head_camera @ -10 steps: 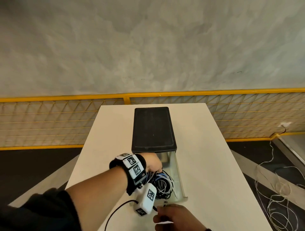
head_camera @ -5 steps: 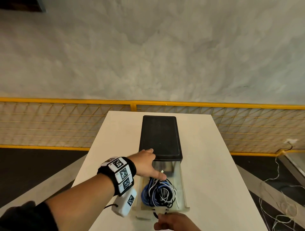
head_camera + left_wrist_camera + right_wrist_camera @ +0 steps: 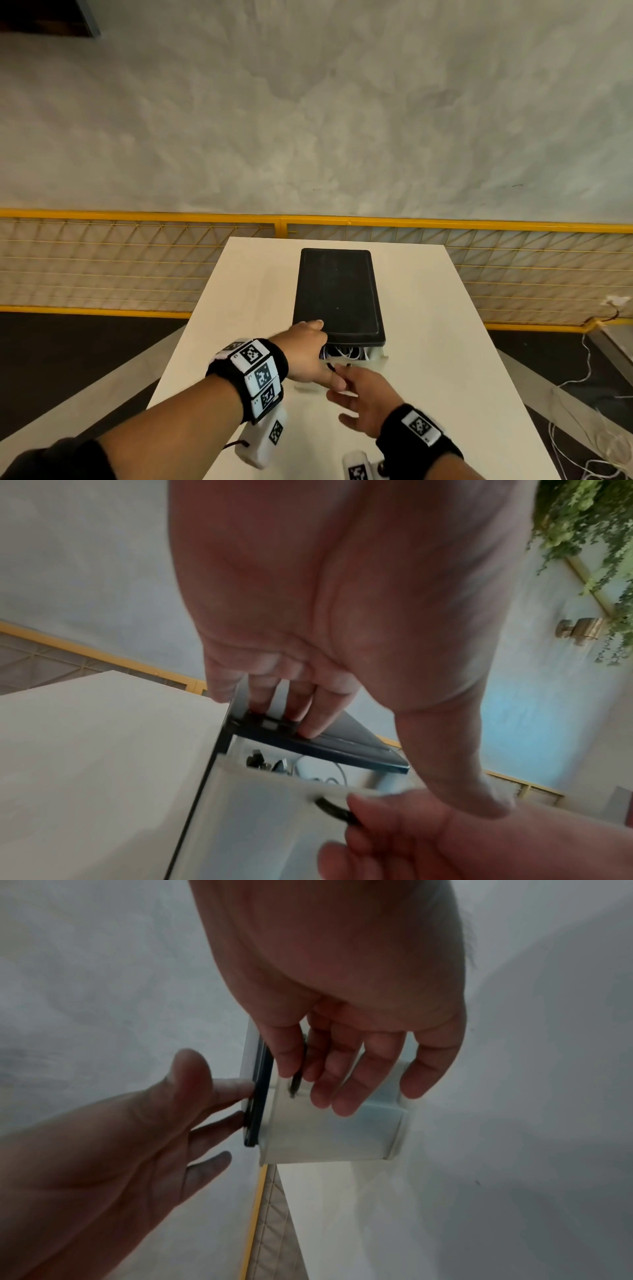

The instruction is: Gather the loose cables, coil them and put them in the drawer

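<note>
A small drawer unit with a black top stands mid-table. Its translucent white drawer is pushed almost fully in. Through the narrow gap I see the coiled cables, also the cables in the left wrist view. My left hand rests on the near left corner of the black top with straight fingers, thumb pointing down. My right hand presses its straight fingers against the drawer front, beside the black ring handle.
The white table has its side edges close to the unit. A yellow mesh fence runs behind it under a grey wall. Loose white cables lie on the dark floor to the right.
The drawer has slid from wide open to nearly shut under my right hand. My left hand came out of the drawer and now lies on the black top.
</note>
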The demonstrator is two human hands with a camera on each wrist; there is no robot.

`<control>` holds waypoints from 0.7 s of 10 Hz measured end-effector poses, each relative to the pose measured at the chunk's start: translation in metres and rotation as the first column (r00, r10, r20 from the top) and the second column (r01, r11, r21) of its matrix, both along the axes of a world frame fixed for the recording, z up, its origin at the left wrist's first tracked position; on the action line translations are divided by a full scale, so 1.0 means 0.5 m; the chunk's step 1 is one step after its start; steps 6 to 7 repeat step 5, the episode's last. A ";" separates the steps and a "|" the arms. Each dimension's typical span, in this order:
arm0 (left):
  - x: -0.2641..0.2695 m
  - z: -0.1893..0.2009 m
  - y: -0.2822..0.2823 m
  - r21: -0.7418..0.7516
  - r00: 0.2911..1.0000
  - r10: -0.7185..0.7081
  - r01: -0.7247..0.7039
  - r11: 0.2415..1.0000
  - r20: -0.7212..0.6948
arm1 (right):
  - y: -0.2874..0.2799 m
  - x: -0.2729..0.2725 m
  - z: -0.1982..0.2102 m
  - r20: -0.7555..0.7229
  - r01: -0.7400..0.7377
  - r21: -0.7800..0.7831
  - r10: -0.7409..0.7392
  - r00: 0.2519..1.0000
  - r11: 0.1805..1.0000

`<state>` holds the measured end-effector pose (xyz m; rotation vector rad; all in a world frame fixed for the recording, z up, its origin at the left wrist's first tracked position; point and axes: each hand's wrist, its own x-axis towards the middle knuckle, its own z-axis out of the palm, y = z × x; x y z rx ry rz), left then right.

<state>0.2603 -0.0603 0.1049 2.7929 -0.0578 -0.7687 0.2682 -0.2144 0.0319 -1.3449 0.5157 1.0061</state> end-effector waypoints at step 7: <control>-0.060 -0.009 0.016 -0.288 0.970 0.233 -0.205 0.935 0.067 | -0.067 0.015 0.024 0.219 -0.123 -0.049 0.130 0.967 0.991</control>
